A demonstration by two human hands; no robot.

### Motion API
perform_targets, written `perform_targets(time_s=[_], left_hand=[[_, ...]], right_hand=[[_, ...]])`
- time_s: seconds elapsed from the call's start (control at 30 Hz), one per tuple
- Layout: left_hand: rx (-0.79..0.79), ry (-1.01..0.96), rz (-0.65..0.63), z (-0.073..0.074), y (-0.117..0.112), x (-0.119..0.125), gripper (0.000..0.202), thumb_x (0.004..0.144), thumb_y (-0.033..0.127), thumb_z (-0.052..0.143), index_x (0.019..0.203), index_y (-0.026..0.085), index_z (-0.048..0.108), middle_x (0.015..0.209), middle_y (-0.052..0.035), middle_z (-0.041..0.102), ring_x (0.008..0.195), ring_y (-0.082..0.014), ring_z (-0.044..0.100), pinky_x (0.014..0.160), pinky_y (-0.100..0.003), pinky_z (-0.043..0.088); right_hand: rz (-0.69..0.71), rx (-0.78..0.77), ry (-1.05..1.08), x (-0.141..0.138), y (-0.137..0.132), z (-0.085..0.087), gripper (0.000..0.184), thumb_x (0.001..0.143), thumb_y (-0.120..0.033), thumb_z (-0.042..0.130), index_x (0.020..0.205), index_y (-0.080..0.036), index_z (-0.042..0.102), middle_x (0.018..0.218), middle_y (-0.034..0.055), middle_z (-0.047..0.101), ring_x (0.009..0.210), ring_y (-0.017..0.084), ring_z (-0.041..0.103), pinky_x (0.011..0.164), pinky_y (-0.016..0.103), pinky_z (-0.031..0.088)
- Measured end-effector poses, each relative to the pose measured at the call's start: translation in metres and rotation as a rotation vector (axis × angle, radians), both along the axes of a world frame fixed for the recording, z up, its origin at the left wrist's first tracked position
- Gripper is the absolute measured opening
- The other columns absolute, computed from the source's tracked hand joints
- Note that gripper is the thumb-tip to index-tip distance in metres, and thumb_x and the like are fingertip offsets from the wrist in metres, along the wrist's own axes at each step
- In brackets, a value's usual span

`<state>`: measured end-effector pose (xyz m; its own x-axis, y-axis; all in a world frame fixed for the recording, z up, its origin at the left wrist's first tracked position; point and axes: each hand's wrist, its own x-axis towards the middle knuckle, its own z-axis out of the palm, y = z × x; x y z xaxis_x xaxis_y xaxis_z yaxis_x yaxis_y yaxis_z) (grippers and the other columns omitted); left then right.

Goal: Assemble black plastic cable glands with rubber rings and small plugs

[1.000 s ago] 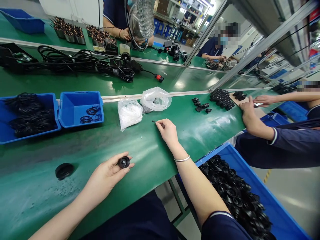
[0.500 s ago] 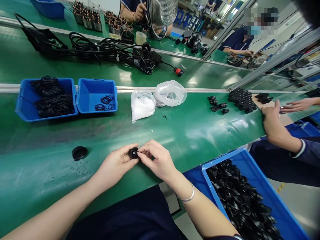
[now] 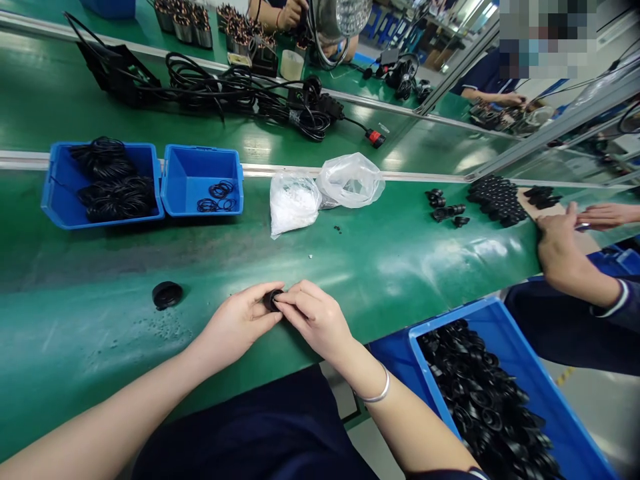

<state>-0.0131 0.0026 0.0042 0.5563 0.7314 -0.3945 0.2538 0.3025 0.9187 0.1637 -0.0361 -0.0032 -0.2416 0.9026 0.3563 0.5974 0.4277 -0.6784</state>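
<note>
Along a green assembly belt, a blue bin of coiled black cord sits beside a smaller blue bin holding a few black rings. A round black rubber cap lies alone on the belt, left of the worker's hands. The left hand and right hand meet near the belt's front edge, their fingers closed together on a small black rubber fitting. Only a dark curved edge of the fitting shows, at the left of the grip; its long axis and the way it points cannot be told. A silver bangle circles the right wrist. Farther right, a blue crate brims with black rubber fittings, and a co-worker's hands work at the belt.
</note>
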Motion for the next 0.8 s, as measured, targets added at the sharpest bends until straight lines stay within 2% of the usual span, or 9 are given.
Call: perform_targets(time_s=[0.17,0.37,0.57,0.8], left_hand=[[-0.028,-0.017,0.011,0.000,0.000,0.001,0.052,0.079,0.029,0.061,0.129,0.020,0.051,0.096,-0.0035,0.074,0.096,-0.0244,0.066,0.085,-0.035,0.051],[-0.047,-0.065,0.024,-0.006,0.001,0.001,0.052,0.079,0.029,0.061,0.130,0.021,0.050,0.115,-0.0052,0.069,0.101,-0.0240,0.065,0.087,-0.036,0.052],[-0.004,-0.052,0.055,-0.004,-0.001,0.000,0.052,0.075,0.024,0.061,0.127,0.021,0.056,0.095,-0.0032,0.075,0.087,-0.0240,0.069,0.074,-0.031,0.054],[0.049,-0.041,0.076,-0.004,0.001,0.000,0.051,0.074,0.024,0.061,0.125,0.022,0.059,0.081,-0.0006,0.075,0.076,-0.0216,0.069,0.067,-0.028,0.054]], right_hand=[[0.007,-0.015,-0.046,0.000,-0.014,-0.006,0.034,0.092,-0.014,0.048,0.125,-0.019,0.055,0.101,0.0082,0.058,0.093,0.015,0.059,0.083,0.029,0.054],[0.047,-0.025,-0.094,0.001,-0.019,-0.008,0.045,0.092,-0.011,0.044,0.136,-0.020,0.045,0.106,0.0099,0.055,0.103,0.018,0.057,0.088,0.033,0.053],[0.069,0.034,-0.328,0.001,-0.022,-0.008,0.054,0.092,-0.012,0.042,0.145,-0.017,0.031,0.102,0.0117,0.058,0.098,0.022,0.057,0.083,0.037,0.053],[0.079,0.005,-0.574,-0.002,-0.021,0.006,0.050,0.093,-0.014,0.040,0.143,-0.013,0.034,0.100,0.0131,0.061,0.085,0.023,0.057,0.073,0.037,0.052]])
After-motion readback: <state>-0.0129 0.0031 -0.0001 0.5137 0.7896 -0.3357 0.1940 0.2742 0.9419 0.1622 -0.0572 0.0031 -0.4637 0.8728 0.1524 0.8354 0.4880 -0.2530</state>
